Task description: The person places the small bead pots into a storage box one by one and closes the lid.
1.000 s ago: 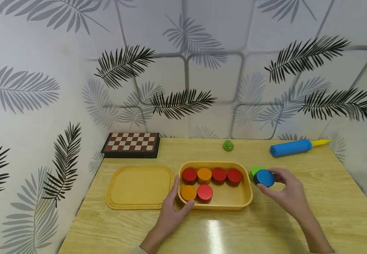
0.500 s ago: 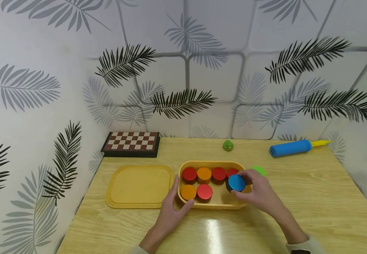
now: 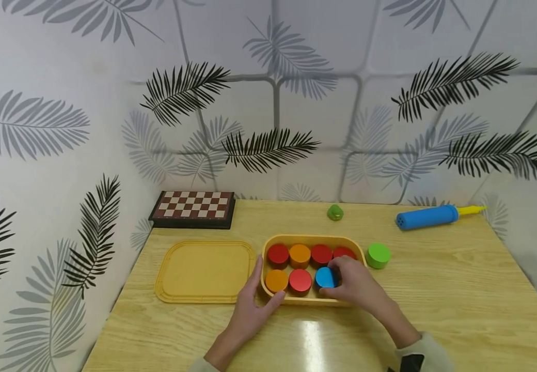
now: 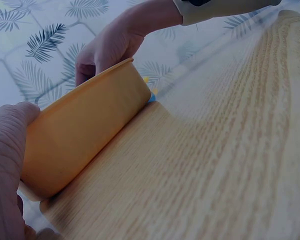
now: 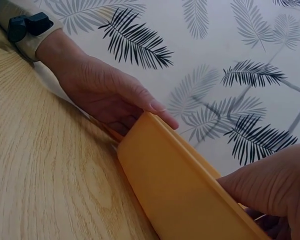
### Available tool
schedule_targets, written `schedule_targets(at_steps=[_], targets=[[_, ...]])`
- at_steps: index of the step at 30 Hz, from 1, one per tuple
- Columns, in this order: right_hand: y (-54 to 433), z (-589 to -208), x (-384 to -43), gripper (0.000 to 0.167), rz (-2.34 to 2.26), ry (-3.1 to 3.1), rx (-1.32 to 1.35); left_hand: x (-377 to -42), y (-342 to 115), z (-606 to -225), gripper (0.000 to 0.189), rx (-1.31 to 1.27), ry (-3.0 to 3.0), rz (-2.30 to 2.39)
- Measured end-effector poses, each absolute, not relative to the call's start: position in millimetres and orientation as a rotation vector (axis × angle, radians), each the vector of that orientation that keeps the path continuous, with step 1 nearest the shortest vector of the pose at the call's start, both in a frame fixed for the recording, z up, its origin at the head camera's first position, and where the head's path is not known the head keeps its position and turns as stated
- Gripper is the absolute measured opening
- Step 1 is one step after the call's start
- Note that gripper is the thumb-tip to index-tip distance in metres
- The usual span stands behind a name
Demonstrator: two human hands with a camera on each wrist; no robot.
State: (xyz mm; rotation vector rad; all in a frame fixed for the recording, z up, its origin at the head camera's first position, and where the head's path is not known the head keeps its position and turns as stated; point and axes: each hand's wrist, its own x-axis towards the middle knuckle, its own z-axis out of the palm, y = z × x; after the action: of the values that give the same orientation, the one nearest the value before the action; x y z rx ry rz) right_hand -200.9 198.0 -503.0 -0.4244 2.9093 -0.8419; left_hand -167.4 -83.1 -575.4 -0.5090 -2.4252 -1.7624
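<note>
A deep orange-yellow plastic box [image 3: 361, 248] stands mid-table, holding two rows of short round cylinders. My left hand [image 3: 250, 310] grips its left end, thumb at the front rim and fingers along the side. Inside the box, in the front row, my right hand [image 3: 354, 281] pinches a short blue cylinder [image 3: 326, 277] beside a red cylinder [image 3: 300, 281]. An orange cylinder [image 3: 276, 281] sits at the front left. Behind are a red cylinder [image 3: 278, 254], an orange cylinder [image 3: 299, 254], another red cylinder [image 3: 321, 254] and a partly covered red cylinder [image 3: 344, 252]. The box wall hides the cylinders in both wrist views.
Right of the box sits a green cylinder [image 3: 378, 256]. A flat yellow lid [image 3: 205, 271] lies to the left, with a chessboard case [image 3: 193, 209] behind it. Along the back are a small green toy [image 3: 335, 212] and a blue hand pump [image 3: 428, 217] with a yellow nozzle.
My right hand has carried the blue cylinder leftward from beside the green one, over the rim and into the box's front row. My left hand has stayed on the box.
</note>
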Motion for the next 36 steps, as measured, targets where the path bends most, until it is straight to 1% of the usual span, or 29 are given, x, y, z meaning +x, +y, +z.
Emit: schedule_targets(at_steps=[6,10,14,17,21,28,36], targets=[[191.7,-506.5,-202.3,0.061,-0.804,2.922,-0.419,-165.6,-83.1,-574.8,0.096,-0.509,-2.428,-1.763],[191.6,-502.4,-200.5,0.063,-0.823,2.905,-0.430,-166.1,-83.1,-574.3,0.096,-0.507,-2.432,-1.755],[197.0,-493.0,-193.9,0.058,-0.927,2.867,-0.425,-166.1,-82.8,-574.4,0.096,-0.512,-2.431,-1.751],[205.4,-486.1,-186.5,0.053,-1.048,2.882,-0.453,-166.4,-82.5,-574.8,0.095,-0.519,-2.427,-1.749],[219.1,-480.9,-179.4,0.055,-1.154,2.960,-0.498,-166.7,-82.4,-574.9,0.095,-0.535,-2.416,-1.745],[246.6,-481.2,-179.2,0.048,-1.235,3.191,-0.570,-166.8,-81.9,-574.1,0.094,-0.530,-2.421,-1.724],[277.0,-488.5,-184.7,0.051,-1.353,3.346,-0.613,-166.1,-81.5,-573.5,0.095,-0.501,-2.440,-1.740]])
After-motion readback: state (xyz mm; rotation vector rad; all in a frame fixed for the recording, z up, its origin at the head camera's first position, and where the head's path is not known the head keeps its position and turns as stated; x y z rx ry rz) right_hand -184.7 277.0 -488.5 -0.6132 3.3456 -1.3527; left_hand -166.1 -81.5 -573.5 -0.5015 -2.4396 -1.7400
